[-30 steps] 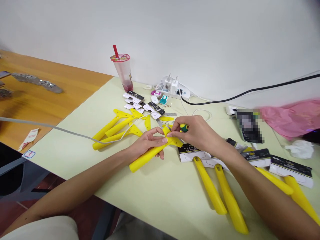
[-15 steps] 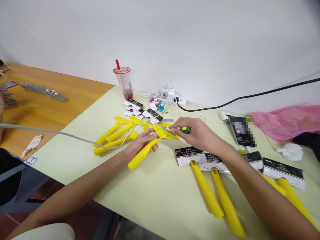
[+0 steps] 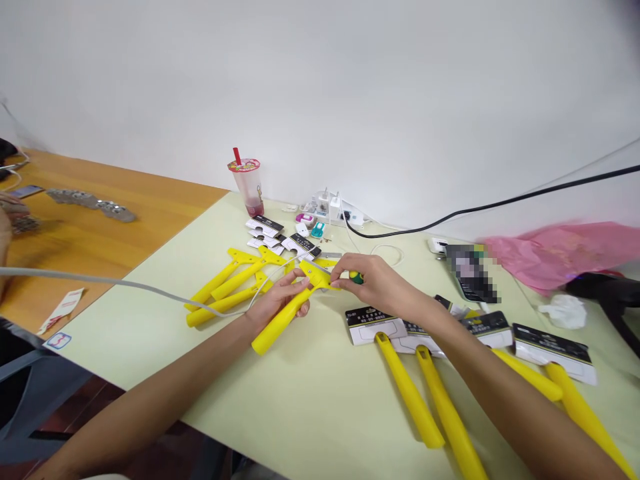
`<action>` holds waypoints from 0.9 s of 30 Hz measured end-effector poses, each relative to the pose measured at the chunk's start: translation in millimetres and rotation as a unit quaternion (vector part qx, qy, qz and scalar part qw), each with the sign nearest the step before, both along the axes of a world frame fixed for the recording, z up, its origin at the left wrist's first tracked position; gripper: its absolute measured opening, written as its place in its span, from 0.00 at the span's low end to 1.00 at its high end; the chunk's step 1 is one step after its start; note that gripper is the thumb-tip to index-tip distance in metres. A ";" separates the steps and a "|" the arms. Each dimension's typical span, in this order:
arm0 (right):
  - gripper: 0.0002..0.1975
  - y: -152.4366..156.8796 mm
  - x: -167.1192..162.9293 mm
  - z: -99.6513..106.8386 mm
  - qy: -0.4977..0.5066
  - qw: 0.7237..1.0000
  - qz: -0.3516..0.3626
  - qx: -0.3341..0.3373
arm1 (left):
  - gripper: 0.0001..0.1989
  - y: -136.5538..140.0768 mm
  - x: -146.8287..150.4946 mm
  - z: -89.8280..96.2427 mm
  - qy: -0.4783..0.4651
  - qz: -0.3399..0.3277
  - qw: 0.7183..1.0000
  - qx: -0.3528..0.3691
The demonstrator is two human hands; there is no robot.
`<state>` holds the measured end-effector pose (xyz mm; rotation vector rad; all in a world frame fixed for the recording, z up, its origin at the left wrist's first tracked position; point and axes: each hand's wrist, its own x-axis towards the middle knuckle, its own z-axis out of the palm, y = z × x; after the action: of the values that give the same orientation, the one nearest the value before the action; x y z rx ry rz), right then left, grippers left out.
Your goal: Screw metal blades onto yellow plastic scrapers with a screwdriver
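Note:
My left hand (image 3: 280,299) is closed round the neck of a yellow scraper (image 3: 281,325), its handle slanting down to the left. Along the scraper's head lies a thin metal blade (image 3: 324,267). My right hand (image 3: 373,280) has its fingertips pinched at the right end of that head. A screwdriver with a green-and-yellow handle (image 3: 356,277) is tucked in my right hand; its tip is hidden. What the fingertips pinch is too small to make out. Left of my left hand lie several more yellow scrapers (image 3: 210,291), and a loose blade (image 3: 331,255) lies behind the held head.
Yellow handles (image 3: 410,393) with black-and-white cards (image 3: 373,325) lie under my right forearm. Further back are a drink cup (image 3: 249,190), folded cards (image 3: 265,225), a power strip (image 3: 350,217) and a phone (image 3: 470,273). A grey cable (image 3: 125,283) crosses the left side. Another person's hand (image 3: 13,203) is at far left.
The view has tilted up slightly, so everything sits lower in the picture. Both hands keep their holds on the scraper and screwdriver; the right fingertips stay at the scraper's head.

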<state>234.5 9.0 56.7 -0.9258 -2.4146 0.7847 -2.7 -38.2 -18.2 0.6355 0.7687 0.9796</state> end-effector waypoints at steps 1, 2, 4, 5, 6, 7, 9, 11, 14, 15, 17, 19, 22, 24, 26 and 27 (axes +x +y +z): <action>0.05 0.0 -0.9 -1.5 0.000 1.000 0.000 0.001 | 0.23 -0.8 0.4 1.2 0.003 -0.002 1.000 0.005; 0.05 0.1 -1.7 -3.0 -0.001 1.000 0.000 0.003 | 0.23 -1.7 0.9 2.5 0.007 -0.004 1.000 0.007; 0.04 0.4 -3.0 -5.8 -0.001 1.000 0.003 0.005 | 0.23 -3.1 1.6 4.6 0.012 -0.008 1.000 0.007; 0.04 0.5 -3.3 -6.7 0.001 1.000 0.006 0.006 | 0.23 -3.6 1.8 5.3 0.012 -0.010 1.000 0.007; 0.04 0.5 -3.5 -7.4 0.004 1.000 0.009 0.006 | 0.23 -4.0 1.8 5.7 0.013 -0.013 1.000 0.008; 0.04 0.5 -3.6 -7.7 0.009 1.000 0.011 0.005 | 0.23 -4.2 1.7 6.0 0.012 -0.015 1.000 0.010; 0.04 0.0 -3.4 -7.4 0.021 1.000 0.013 -0.007 | 0.23 -4.3 1.5 6.3 0.009 -0.017 1.000 0.014; 0.03 -0.6 -3.0 -6.4 0.030 0.999 0.012 -0.029 | 0.24 -4.1 1.6 6.7 0.008 -0.016 1.000 0.014; 0.01 -1.0 -2.7 -4.8 0.033 0.998 -0.001 -0.062 | 0.24 -3.7 1.9 6.9 0.009 -0.014 1.000 0.016; 0.00 -0.9 -2.8 -4.3 0.032 0.997 -0.009 -0.069 | 0.24 -3.5 1.9 6.6 0.010 -0.014 1.000 0.019; 0.02 -0.5 -3.0 -3.5 0.028 0.996 -0.026 -0.075 | 0.24 -3.2 1.6 5.3 0.012 -0.013 1.000 0.025; 0.02 -0.2 -3.3 -3.0 0.026 0.996 -0.036 -0.076 | 0.23 -2.8 1.1 3.4 0.017 -0.014 0.999 0.030; 0.02 0.0 -3.6 -3.5 0.025 0.996 -0.041 -0.078 | 0.23 -2.2 0.4 0.5 0.024 -0.016 0.999 0.036; 0.01 0.5 -3.9 -4.9 0.023 0.996 -0.045 -0.076 | 0.23 -1.8 0.5 -0.8 0.030 -0.015 0.999 0.039; 0.01 1.1 -4.2 -6.7 0.017 0.996 -0.046 -0.071 | 0.24 -1.5 0.9 -1.3 0.038 -0.015 0.998 0.040; 0.01 1.4 -4.3 -7.4 0.013 0.997 -0.046 -0.068 | 0.24 -1.4 1.0 -1.4 0.041 -0.015 0.998 0.040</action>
<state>230.1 10.5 49.3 -1.0643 -2.3016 0.9306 -1.7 -39.5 -19.6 0.7595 0.7936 0.9661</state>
